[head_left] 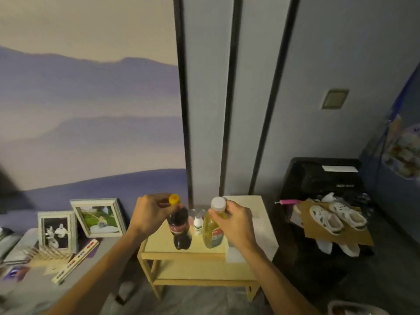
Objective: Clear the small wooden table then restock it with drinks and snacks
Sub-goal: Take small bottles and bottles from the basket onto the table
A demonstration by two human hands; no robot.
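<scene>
On the small wooden worktop [159,246] in front of me, three bottles stood in a close row: a dark cola bottle [179,226] with a yellow cap, a little white bottle [198,224] just behind and between, and a yellow drink bottle [213,230] with a white cap. My left hand [150,214] was curled round the neck of the cola bottle just under its cap, fingers closed on it. My right hand [236,221] was pinching the top of the yellow drink bottle, thumb and fingers at the white cap. Both bottles looked upright with their bases down on the wood, though I could not tell whether their weight was fully on it.

A pale block [252,223] sat against the worktop's right side. The lower shelf [200,269] showed nothing on it.

I judged this as either lifting the bottles off in the clearing step or setting them down in restocking; the frame alone didn't settle it. Either way, the next move called for a straight vertical path, keeping both bottles clear of the white one between them.
</scene>
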